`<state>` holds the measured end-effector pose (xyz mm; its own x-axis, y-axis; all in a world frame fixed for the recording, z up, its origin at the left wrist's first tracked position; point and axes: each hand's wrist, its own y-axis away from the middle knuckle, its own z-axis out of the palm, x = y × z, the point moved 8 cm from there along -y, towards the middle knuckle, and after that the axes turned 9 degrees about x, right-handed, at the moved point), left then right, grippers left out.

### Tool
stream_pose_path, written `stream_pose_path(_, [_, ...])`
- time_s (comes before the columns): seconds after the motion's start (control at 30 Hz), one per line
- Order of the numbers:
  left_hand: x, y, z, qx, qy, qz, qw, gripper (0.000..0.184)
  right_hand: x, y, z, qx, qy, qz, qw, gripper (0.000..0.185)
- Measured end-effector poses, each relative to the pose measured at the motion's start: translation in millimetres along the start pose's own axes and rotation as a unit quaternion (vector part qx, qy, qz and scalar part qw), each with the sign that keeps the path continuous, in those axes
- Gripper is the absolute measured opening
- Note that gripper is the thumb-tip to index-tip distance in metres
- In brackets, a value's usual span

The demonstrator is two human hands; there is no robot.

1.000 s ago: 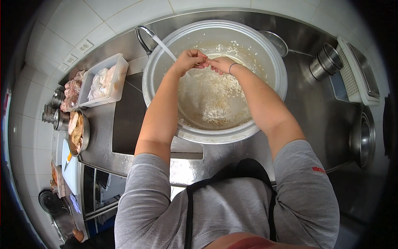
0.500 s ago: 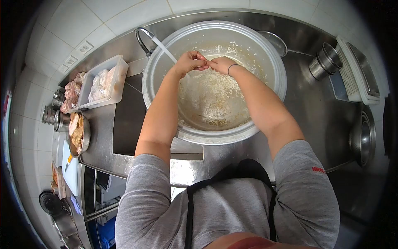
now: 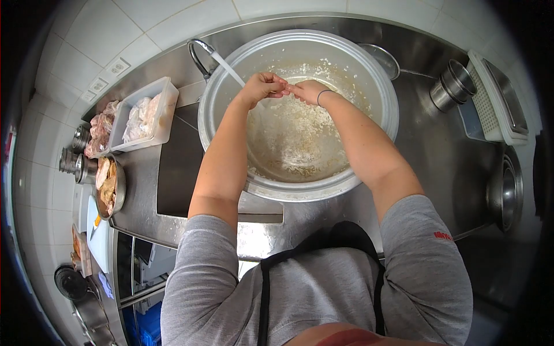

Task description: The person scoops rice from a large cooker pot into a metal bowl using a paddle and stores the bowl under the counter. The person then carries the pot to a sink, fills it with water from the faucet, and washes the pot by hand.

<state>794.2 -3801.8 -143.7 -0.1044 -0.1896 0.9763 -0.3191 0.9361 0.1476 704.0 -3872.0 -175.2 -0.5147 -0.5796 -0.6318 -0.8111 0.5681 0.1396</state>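
Both hands are over a large metal pot (image 3: 378, 86) that holds water with pale grains (image 3: 306, 130). My left hand (image 3: 264, 87) has its fingers drawn together, and their tips touch the fingers of my right hand (image 3: 307, 91). Whatever lies between the fingertips, if anything, is too small to make out. A dark band circles my right wrist. Just left of my left hand, a stream of water runs from the curved faucet (image 3: 199, 55) into the pot.
Left of the pot are a white tub (image 3: 164, 112) with bagged food, a metal bowl of meat (image 3: 118, 196) and a blue cutting board (image 3: 100, 242) with a knife. Metal cups (image 3: 447, 92), a perforated white basket (image 3: 487, 98) and metal bowls (image 3: 502, 196) stand at the right.
Both hands stay nearly in place, fingertips together. A hand of another person at the lower left edge, seen one second ago, is gone from view, and a blue container there shows more.
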Motion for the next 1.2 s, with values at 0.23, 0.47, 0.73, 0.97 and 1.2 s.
stream_pose_path(0.23, [-2.7,-1.6,-2.3,-0.001,0.007,-0.009,1.000,0.014,-1.7,-0.5,0.1,0.001,0.017,-0.015,1.000,0.066])
stream_pose_path(0.47, [-5.1,-3.0,-4.2,0.018,0.014,-0.005,1.000,0.013,-1.7,-0.4,1.5,-0.015,0.023,-0.002,1.000,0.066])
stream_pose_path(0.73, [-91.0,-14.2,-38.1,-0.018,-0.544,-0.108,0.832,0.011,-1.8,-4.7,36.9,-0.050,0.140,-0.121,0.982,0.017])
stream_pose_path(0.97, [-99.8,-3.6,-45.9,-0.013,-0.472,-0.212,0.856,0.014,-43.3,13.3,76.7,-0.080,0.200,-0.229,0.949,0.008])
stream_pose_path(1.2, [-68.8,-16.7,-44.3,0.032,-0.482,-0.082,0.871,0.012,-54.6,27.2,102.3,-0.182,0.178,-0.281,0.925,0.007])
